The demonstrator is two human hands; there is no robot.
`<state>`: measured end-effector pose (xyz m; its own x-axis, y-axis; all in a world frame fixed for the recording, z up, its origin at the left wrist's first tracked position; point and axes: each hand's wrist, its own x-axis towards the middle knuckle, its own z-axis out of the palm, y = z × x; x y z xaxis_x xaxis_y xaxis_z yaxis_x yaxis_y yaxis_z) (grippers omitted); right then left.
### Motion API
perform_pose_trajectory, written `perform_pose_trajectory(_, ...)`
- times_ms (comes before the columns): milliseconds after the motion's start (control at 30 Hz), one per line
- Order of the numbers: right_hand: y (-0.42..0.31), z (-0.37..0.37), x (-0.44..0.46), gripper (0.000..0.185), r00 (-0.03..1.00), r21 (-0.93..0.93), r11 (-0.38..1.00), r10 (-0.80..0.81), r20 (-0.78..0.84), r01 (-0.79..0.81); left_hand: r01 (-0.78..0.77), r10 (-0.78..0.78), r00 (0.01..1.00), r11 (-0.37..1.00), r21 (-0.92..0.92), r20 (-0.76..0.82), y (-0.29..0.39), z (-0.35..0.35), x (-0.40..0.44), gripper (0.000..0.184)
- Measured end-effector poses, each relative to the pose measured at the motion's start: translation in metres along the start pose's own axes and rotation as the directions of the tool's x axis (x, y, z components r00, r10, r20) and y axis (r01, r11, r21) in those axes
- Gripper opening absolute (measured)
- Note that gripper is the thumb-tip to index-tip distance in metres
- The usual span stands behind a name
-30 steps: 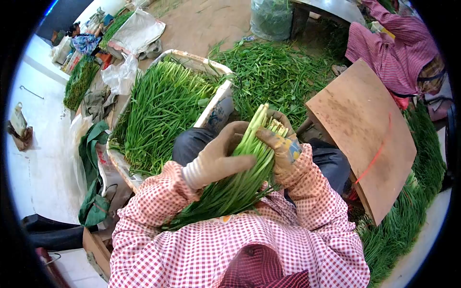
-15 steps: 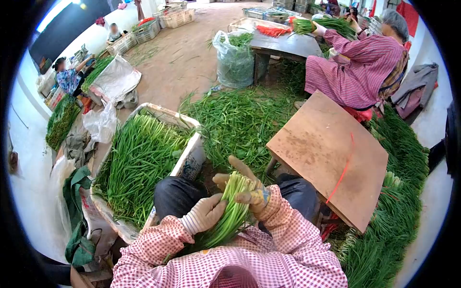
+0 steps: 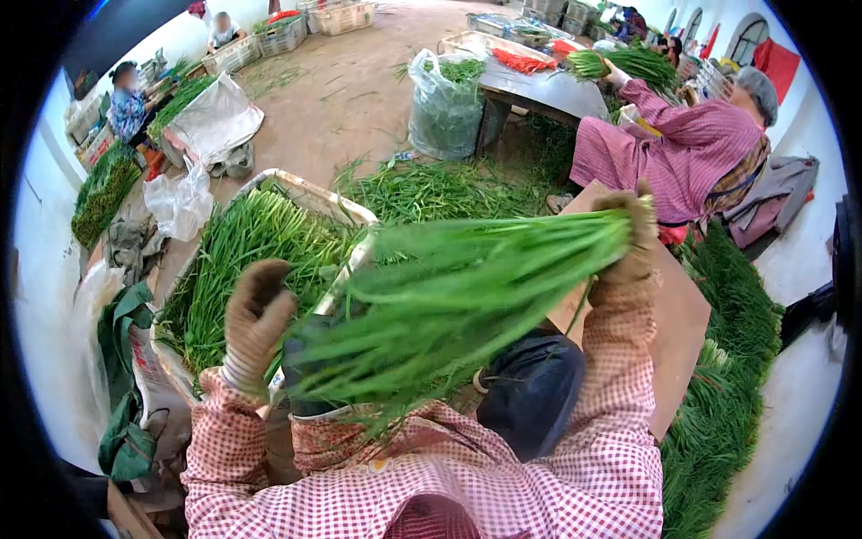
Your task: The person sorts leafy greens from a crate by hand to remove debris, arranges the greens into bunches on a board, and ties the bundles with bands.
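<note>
While the right hand (image 3: 631,241) clasps the green bundle (image 3: 467,278) by its stem ends, the left hand (image 3: 259,316) curls half-open, empty, near the crate (image 3: 314,189).

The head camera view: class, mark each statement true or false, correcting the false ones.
1. The right hand grips the bunch of greens near its pale ends. True.
2. The left hand also grips that bunch. False: it is open, apart from the bunch.
3. The pale-rimmed crate on the left holds more greens. True.
4. The clear plastic bag stands on the grey table. False: it stands on the floor beside it.
</note>
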<state>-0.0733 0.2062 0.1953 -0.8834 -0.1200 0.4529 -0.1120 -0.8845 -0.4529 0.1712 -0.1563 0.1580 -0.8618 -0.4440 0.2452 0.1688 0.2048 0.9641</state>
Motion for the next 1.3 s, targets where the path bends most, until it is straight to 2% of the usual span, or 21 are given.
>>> perform_pose_trajectory(33, 0.004, -0.059, 0.019, 0.027, 0.978, -0.82, 0.571, 0.19, 0.091, -0.034, -0.066, 0.102, 0.984, 0.969, 0.237, -0.144, -0.012, -0.01, 0.005, 0.037)
perform_pose_trajectory(100, 0.053, -0.122, 0.017, 0.03, 0.902, -0.932, 0.277, 0.419, -0.101, -0.233, -0.168, 0.222, 0.953, 0.953, 0.251, -0.204, -0.007, -0.001, -0.004, 0.04)
perform_pose_trajectory(167, 0.107, -0.089, 0.021, 0.035, 0.86, -0.482, 0.732, 0.5, -0.1, -0.482, -0.369, 0.379, 0.925, 0.903, 0.219, -0.007, 0.009, 0.02, -0.014, 0.036)
perform_pose_trajectory(200, 0.115, -0.05, 0.009, 0.041, 0.942, -0.69, 0.681, 0.336, -0.003, -0.245, -0.302, 0.251, 0.939, 0.929, 0.213, 0.237, 0.027, 0.027, -0.025, 0.032)
perform_pose_trajectory(233, 0.12, -0.02, 0.002, 0.048, 0.973, -0.828, 0.561, 0.179, 0.143, 0.019, -0.13, 0.037, 0.861, 0.98, 0.149, 0.507, 0.046, 0.037, -0.026, 0.032)
perform_pose_trajectory(267, 0.126, -0.007, 0.003, 0.048, 0.972, -0.824, 0.566, 0.183, 0.15, 0.021, 0.135, -0.102, 0.772, 0.991, -0.005, 0.627, 0.053, 0.055, -0.03, 0.038)
perform_pose_trajectory(333, 0.129, 0.014, 0.004, 0.057, 0.948, -0.763, 0.609, 0.056, 0.314, 0.217, 0.62, -0.174, 0.578, 0.729, -0.29, 0.797, 0.031, 0.087, -0.04, 0.064)
perform_pose_trajectory(367, 0.123, 0.038, -0.007, 0.05, 0.893, -0.769, 0.536, 0.059, 0.447, 0.349, 0.762, -0.109, 0.548, 0.475, -0.441, 0.829, 0.008, 0.108, -0.044, 0.076)
perform_pose_trajectory(400, 0.129, 0.044, -0.027, 0.045, 0.888, -0.643, 0.745, 0.16, 0.432, 0.179, 0.838, -0.035, 0.532, 0.163, -0.52, 0.846, -0.011, 0.124, -0.047, 0.088)
perform_pose_trajectory(533, 0.13, 0.07, -0.112, 0.052, 0.678, -0.657, 0.752, 0.46, 0.573, 0.045, 0.807, 0.03, 0.59, 0.002, -0.59, 0.807, -0.018, 0.145, -0.044, 0.105)
perform_pose_trajectory(633, 0.127, 0.079, -0.151, 0.058, 0.442, -0.655, 0.722, 0.525, 0.727, 0.221, 0.727, -0.224, 0.657, -0.066, -0.684, 0.72, 0.009, 0.133, -0.051, 0.074)
perform_pose_trajectory(767, 0.12, 0.086, -0.17, 0.065, 0.178, -0.518, 0.731, 0.495, 0.851, 0.444, 0.792, -0.133, 0.587, -0.112, -0.6, 0.799, -0.033, 0.111, -0.048, 0.057)
perform_pose_trajectory(833, 0.11, 0.086, -0.166, 0.069, 0.146, -0.512, 0.75, 0.501, 0.853, 0.419, 0.807, -0.258, 0.568, -0.013, -0.591, 0.781, -0.041, 0.1, -0.042, 0.052)
perform_pose_trajectory(900, 0.09, 0.082, -0.157, 0.064, 0.255, -0.618, 0.784, 0.587, 0.768, 0.056, 0.712, -0.495, 0.651, 0.134, -0.69, 0.576, -0.025, 0.113, -0.042, 0.041)
perform_pose_trajectory(933, 0.078, 0.076, -0.151, 0.059, 0.298, -0.617, 0.722, 0.692, 0.658, -0.313, 0.739, -0.445, 0.644, 0.149, -0.657, 0.622, -0.043, 0.11, -0.035, 0.042)
perform_pose_trajectory(967, 0.063, 0.069, -0.146, 0.041, 0.387, -0.744, 0.614, 0.774, 0.502, -0.262, 0.695, -0.461, 0.695, 0.238, -0.678, 0.551, -0.035, 0.116, -0.034, 0.042)
perform_pose_trajectory(1000, 0.063, 0.05, -0.159, 0.032, 0.539, -0.599, 0.557, 0.809, 0.234, -0.575, 0.649, -0.467, 0.742, 0.324, -0.688, 0.481, -0.026, 0.123, -0.033, 0.042)
perform_pose_trajectory(1067, 0.052, 0.01, -0.145, 0.048, 0.623, -0.775, 0.293, 0.766, -0.161, -0.56, 0.605, -0.385, 0.782, 0.659, -0.447, 0.491, -0.016, 0.137, -0.025, 0.041)
perform_pose_trajectory(1133, 0.05, -0.033, -0.139, 0.093, 0.677, -0.732, 0.405, 0.729, -0.103, -0.548, 0.43, -0.238, 0.801, 0.867, -0.252, 0.549, -0.035, 0.165, -0.013, 0.044)
perform_pose_trajectory(1233, 0.015, 0.0, -0.095, 0.091, 0.869, -0.696, 0.672, 0.473, 0.142, -0.252, -0.016, 0.196, 0.803, 0.951, -0.309, 0.562, -0.029, 0.234, 0.006, 0.062)
perform_pose_trajectory(1300, -0.016, 0.009, -0.075, 0.081, 0.896, -0.695, 0.655, 0.443, 0.036, -0.296, -0.138, 0.223, 0.81, 0.971, -0.193, 0.543, -0.03, 0.275, 0.022, 0.087)
